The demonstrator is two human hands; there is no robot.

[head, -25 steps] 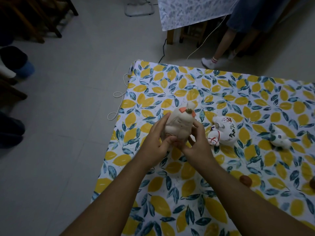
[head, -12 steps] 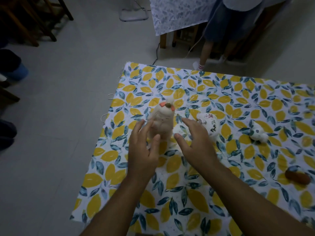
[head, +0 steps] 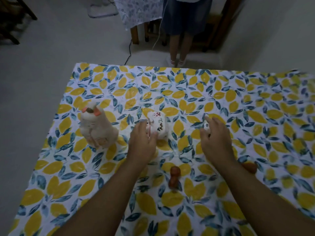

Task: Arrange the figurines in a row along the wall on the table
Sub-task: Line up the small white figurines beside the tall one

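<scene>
Figurines point(head: 98, 126) on table point(head: 255, 103), both hands point(head: 142, 142) on two.

Tablecloth point(head: 179, 92): white ground, yellow lemon and blue-green leaf print, covers the whole tabletop. Floor point(head: 42, 53) pale, plain. Beyond far edge: a second person's bare legs point(head: 179, 46), blue skirt point(head: 185, 17), white socks with red stripes. Beside them, wooden table legs point(head: 134, 34) under a floral cloth point(head: 136, 11). Dark cable point(head: 128, 53) trails across the floor. Dark chair legs point(head: 10, 17) upper left.

Both hands have left the tall cat figurine point(head: 97, 126); the left hand point(head: 143, 142) now touches the painted figurine point(head: 157, 122).
</scene>
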